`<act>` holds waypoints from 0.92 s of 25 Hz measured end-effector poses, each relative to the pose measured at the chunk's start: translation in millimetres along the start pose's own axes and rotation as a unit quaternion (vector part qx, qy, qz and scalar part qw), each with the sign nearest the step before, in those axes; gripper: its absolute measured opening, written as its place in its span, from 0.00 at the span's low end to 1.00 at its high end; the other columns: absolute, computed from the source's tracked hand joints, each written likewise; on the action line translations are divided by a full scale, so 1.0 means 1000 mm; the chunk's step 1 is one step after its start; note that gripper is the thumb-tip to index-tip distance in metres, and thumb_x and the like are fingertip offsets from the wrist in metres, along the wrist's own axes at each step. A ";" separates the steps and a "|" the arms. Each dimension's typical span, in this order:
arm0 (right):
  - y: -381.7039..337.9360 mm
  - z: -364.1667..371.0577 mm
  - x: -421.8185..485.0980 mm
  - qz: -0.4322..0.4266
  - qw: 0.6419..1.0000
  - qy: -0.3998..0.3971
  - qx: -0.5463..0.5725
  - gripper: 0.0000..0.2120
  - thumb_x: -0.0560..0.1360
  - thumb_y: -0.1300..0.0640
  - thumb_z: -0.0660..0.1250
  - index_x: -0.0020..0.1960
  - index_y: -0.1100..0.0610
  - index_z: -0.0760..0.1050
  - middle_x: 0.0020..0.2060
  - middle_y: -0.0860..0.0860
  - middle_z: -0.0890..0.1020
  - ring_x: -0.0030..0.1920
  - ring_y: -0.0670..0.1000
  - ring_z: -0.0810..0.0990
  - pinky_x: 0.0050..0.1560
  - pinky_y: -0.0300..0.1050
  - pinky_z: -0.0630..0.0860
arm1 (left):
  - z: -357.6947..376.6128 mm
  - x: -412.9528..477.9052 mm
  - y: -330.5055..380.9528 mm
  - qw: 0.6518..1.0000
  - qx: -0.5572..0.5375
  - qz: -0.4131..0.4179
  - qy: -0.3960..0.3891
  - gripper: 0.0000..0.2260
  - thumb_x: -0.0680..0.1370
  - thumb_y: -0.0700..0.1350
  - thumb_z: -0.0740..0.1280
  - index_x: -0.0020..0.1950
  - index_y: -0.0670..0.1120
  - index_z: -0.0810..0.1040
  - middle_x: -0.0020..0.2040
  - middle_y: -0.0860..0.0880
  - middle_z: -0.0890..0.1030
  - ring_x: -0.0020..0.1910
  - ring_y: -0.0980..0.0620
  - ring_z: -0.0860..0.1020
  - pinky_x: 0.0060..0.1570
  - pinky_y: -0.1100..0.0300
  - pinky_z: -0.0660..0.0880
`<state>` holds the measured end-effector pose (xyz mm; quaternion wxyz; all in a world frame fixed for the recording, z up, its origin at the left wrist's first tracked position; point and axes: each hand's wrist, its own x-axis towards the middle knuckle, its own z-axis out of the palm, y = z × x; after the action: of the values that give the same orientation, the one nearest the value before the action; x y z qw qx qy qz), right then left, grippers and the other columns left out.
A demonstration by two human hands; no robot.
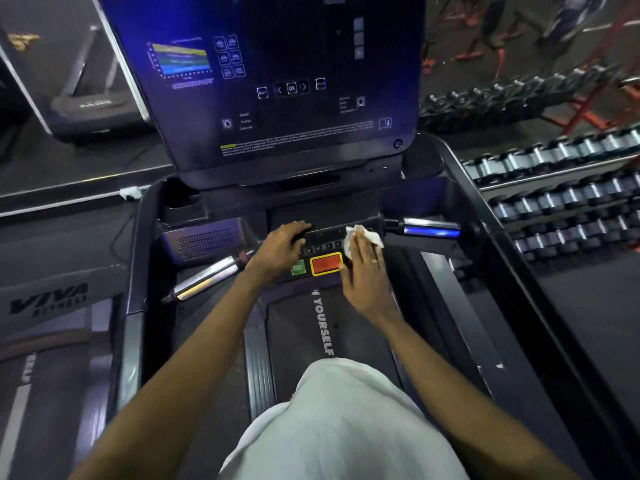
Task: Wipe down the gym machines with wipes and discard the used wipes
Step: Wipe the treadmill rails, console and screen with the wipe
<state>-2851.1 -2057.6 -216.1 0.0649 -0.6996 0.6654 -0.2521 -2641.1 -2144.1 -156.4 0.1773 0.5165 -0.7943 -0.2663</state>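
Note:
I stand on a treadmill facing its dark console screen (277,81). Below the screen lies the button panel (323,245) with a red stop button (325,264) and a green button (298,268). My right hand (363,268) presses a crumpled white wipe (363,235) flat against the right side of that panel, fingers fairly straight over it. My left hand (280,249) rests on the panel's left part, its fingers curved over the top edge.
Chrome handlebar grips stick out at the left (207,275) and right (429,227) of the panel. A cup holder (183,206) sits upper left. The treadmill belt (311,341) lies below. Dumbbell racks (554,188) line the right; another treadmill (52,306) stands on the left.

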 end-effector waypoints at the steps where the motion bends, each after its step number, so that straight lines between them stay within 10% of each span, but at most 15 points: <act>1: -0.004 0.001 0.001 0.042 0.999 0.002 0.001 0.31 0.82 0.53 0.58 0.80 0.61 0.51 0.80 0.55 0.53 0.80 0.53 0.51 0.78 0.56 0.55 | -0.003 -0.002 -0.003 1.000 0.005 0.003 -0.001 0.19 0.79 0.37 0.66 0.71 0.41 0.74 0.69 0.41 0.75 0.70 0.44 0.71 0.70 0.60 0.62; 13: -0.062 0.025 0.001 0.059 0.998 -0.037 0.001 0.35 0.82 0.49 0.56 0.81 0.59 0.43 0.81 0.54 0.44 0.80 0.51 0.44 0.79 0.54 0.47 | -0.036 -0.037 -0.061 0.998 0.064 0.014 0.015 0.24 0.79 0.47 0.69 0.73 0.40 0.70 0.72 0.40 0.71 0.72 0.42 0.68 0.73 0.52 0.62; 17: -0.094 0.037 -0.007 -0.051 0.994 -0.088 -0.026 0.38 0.81 0.48 0.58 0.81 0.58 0.41 0.81 0.54 0.43 0.80 0.53 0.48 0.79 0.52 0.45 | -0.047 -0.043 -0.072 0.997 0.079 -0.001 -0.007 0.26 0.80 0.51 0.66 0.76 0.45 0.67 0.75 0.43 0.68 0.74 0.45 0.67 0.74 0.52 0.61; 23: -0.098 0.039 -0.009 -0.013 0.996 -0.069 -0.046 0.37 0.80 0.49 0.57 0.81 0.58 0.43 0.81 0.54 0.45 0.80 0.52 0.48 0.79 0.53 0.44 | -0.050 -0.056 -0.068 0.999 0.001 -0.045 -0.003 0.24 0.81 0.46 0.65 0.77 0.47 0.66 0.75 0.45 0.67 0.74 0.49 0.67 0.71 0.65 0.59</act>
<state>-2745.7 -2048.4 -210.6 0.0757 -0.7260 0.6613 -0.1729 -2541.0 -2127.0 -158.4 0.1621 0.5513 -0.7711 -0.2744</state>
